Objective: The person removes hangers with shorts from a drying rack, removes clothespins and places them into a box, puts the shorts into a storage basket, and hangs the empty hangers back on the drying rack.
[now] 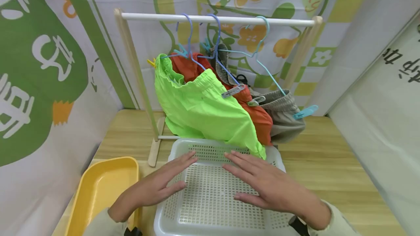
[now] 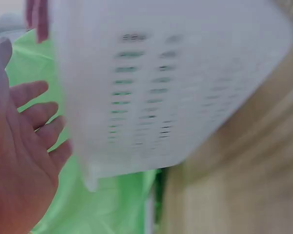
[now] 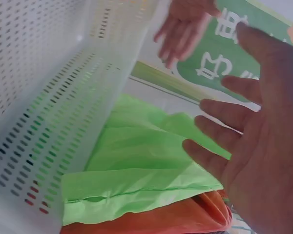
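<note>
The table point(image 1: 321, 177) is light brown, with wavy wood lines running across its top. A big white basket point(image 1: 220, 210), full of little holes, sits flat on it near the front, in the middle. A yellow tray point(image 1: 106, 183) with round corners lies on the left, just beside the basket, and a strip of table shows between them. Behind the basket stands a rack point(image 1: 129, 43) made of wood and white bars. Its left foot point(image 1: 154, 152) lies flat on the table; its other foot is hidden, so I can't really tell how it sits.
</note>
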### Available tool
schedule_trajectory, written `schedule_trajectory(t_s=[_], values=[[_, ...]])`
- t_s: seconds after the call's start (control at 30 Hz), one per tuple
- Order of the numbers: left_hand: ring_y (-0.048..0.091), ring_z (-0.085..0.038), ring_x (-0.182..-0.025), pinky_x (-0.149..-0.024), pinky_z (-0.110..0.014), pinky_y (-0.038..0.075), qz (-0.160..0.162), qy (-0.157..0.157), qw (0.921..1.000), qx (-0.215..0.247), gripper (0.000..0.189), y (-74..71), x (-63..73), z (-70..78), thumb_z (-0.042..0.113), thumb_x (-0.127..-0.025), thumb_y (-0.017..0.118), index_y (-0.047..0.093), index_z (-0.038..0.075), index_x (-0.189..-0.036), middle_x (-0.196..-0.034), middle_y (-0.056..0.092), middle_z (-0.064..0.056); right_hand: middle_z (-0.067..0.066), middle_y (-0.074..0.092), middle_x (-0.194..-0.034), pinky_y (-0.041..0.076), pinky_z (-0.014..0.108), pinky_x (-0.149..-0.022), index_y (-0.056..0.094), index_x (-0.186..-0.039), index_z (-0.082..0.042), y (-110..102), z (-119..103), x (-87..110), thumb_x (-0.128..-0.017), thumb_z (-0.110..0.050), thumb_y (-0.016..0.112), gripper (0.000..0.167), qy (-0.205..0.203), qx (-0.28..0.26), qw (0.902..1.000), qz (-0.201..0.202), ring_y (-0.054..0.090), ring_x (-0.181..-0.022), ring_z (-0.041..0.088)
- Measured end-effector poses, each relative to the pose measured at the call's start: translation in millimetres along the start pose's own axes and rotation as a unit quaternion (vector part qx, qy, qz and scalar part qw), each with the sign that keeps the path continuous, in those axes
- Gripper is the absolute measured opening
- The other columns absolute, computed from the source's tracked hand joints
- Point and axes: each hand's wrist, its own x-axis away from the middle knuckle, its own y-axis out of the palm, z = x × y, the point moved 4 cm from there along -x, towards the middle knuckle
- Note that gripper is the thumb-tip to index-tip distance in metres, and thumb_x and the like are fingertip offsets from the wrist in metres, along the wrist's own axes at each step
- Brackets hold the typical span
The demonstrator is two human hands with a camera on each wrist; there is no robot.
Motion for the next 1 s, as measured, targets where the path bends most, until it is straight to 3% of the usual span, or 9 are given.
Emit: schedule_trajectory(t_s=[0.13, 0.27, 0.4, 0.57, 0.8, 1.0], values=[[0.017, -0.042, -0.152, -0.122, -0.050, 0.017, 0.024, -0.032, 0.9988, 0.029, 0.061, 9.7, 9.6, -5.7, 0.013, -0.108, 0.053, 0.028, 0.012, -0.164, -0.169, 0.018, -0.016, 0.011, 0.036, -0.163, 0.031, 0.042, -0.118, 0.041, -0.157, -0.005, -11, -2, -3.6, -0.108, -0.045, 0.051, 0.064, -0.013, -0.008, 0.9986, 0.050, 0.039, -0.145, 0.031], [0.012, -0.041, -0.153, -0.123, -0.045, 0.009, 0.043, -0.064, 0.9967, 0.027, 0.063, 15.2, 18.3, -8.5, 0.011, -0.107, 0.054, 0.026, 0.012, -0.164, -0.169, 0.015, -0.016, 0.014, 0.042, -0.159, 0.025, 0.034, -0.121, 0.047, -0.152, -0.001, -22, -4, -7.8, -0.110, -0.043, 0.048, 0.059, -0.020, -0.009, 0.9948, 0.099, 0.045, -0.141, 0.033], [0.010, -0.041, -0.154, -0.123, -0.043, 0.005, 0.063, -0.075, 0.9951, 0.010, 0.064, 17.1, 21.9, -9.9, 0.013, -0.106, 0.056, 0.026, 0.008, -0.163, -0.169, 0.013, -0.017, 0.019, 0.052, -0.150, 0.029, 0.034, -0.119, 0.054, -0.145, 0.003, -35, -8, -16.0, -0.110, -0.038, 0.049, 0.054, -0.024, -0.001, 0.9855, 0.168, 0.051, -0.135, 0.035], [0.007, -0.042, -0.154, -0.122, -0.029, -0.004, 0.083, -0.094, 0.9921, 0.008, 0.064, 20.4, 26.3, -12.9, 0.018, -0.108, 0.054, 0.025, 0.007, -0.163, -0.170, 0.011, -0.017, 0.023, 0.059, -0.140, 0.036, 0.037, -0.116, 0.059, -0.136, 0.010, -51, -9, -29.5, -0.110, -0.032, 0.050, 0.050, -0.025, 0.010, 0.9672, 0.253, 0.057, -0.127, 0.038], [0.003, -0.037, -0.155, -0.118, -0.064, 0.010, 0.098, -0.135, 0.9859, 0.005, 0.067, 25.1, 32.6, -16.6, 0.022, -0.108, 0.055, 0.022, 0.011, -0.165, -0.171, 0.006, -0.013, 0.025, 0.061, -0.136, 0.040, 0.039, -0.113, 0.057, -0.136, 0.013, -63, -1, -39.4, -0.111, -0.026, 0.047, 0.047, 0.019, 0.010, 0.9506, 0.310, 0.059, -0.125, 0.040], [0.002, -0.036, -0.155, -0.123, -0.035, -0.006, 0.100, -0.151, 0.9834, -0.016, 0.071, 28.6, 30.8, -17.4, 0.027, -0.108, 0.055, 0.018, 0.010, -0.165, -0.171, 0.002, -0.013, 0.025, 0.059, -0.140, 0.037, 0.035, -0.115, 0.056, -0.138, 0.012, -66, 9, -41.7, -0.111, -0.026, 0.047, 0.047, 0.067, 0.017, 0.9420, 0.328, 0.056, -0.128, 0.040]])
